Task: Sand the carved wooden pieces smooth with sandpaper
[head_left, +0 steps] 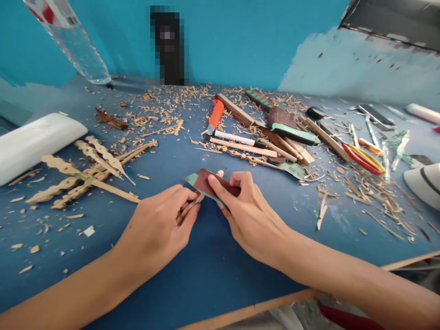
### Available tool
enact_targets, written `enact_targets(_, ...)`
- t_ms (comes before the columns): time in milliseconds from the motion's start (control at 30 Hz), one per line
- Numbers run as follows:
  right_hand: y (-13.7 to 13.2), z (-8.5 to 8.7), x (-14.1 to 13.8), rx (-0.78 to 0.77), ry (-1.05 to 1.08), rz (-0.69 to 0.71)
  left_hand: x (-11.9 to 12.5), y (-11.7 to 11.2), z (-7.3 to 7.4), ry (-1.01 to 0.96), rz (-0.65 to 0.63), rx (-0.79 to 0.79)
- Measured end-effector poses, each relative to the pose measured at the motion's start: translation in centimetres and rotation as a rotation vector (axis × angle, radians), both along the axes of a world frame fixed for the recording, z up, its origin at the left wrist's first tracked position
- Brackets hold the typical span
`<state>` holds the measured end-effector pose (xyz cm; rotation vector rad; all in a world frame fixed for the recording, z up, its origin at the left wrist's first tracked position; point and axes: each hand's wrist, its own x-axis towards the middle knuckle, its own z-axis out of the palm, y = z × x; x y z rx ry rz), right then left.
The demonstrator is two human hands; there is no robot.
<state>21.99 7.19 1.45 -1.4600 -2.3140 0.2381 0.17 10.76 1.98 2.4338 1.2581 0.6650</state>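
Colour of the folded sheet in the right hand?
The folded sheet is maroon, with muted green at its edges; seen in the head view.

blue tabletop [192, 293] | wood shavings [174, 129] | carved sticks [57, 189] | orange cutter [216, 114]

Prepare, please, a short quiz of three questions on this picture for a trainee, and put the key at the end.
1. Choose one. What does the right grip hold?
a) a white pen
b) folded sandpaper
c) an orange-handled cutter

2. True or false: the clear bottle stands on the left side of the picture.

3. Fill in: the left grip pinches a slim piece made of ____.

Key: 1. b; 2. true; 3. wood.
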Motion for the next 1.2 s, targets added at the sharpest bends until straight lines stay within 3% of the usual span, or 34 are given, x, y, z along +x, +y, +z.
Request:
enact_targets(133, 1.5, -0.1, -0.6, 0.017, 0.003, 0.024, 0.0, -0.1, 0.0, 0.005, 0.013, -0.005)
enact_targets(367, -1.1, -0.1, 0.8, -0.055, 0.083, 0.002, 0.1, -0.3, 0.3, 0.026, 0.041, -0.047)
enact_targets(500, -0.6, 0.5, 1.1, -0.09, 0.229, -0.04, 0.1, -0.3, 0.2, 0.034, 0.035, -0.053)
enact_targets(633, 0.7, 0.8, 0.5, -0.028, 0.256, -0.09, 0.3, -0.2, 0.1, 0.022, 0.052, -0.054)
enact_targets(800, 1.8, 0.7, -0.8, 0.109, 0.224, -0.051, 0.5, -0.2, 0.2, 0.028, 0.042, -0.07)
enact_targets(1067, 0.7, 0.9, -1.0, 0.121, 0.22, -0.07, 0.5, 0.0, 0.5, 0.034, 0.06, -0.11)
enact_targets(1200, 1.6, 0.7, -1.1, 0.125, 0.215, -0.06, 0.5, 0.1, 0.7, 0.046, 0.037, -0.116)
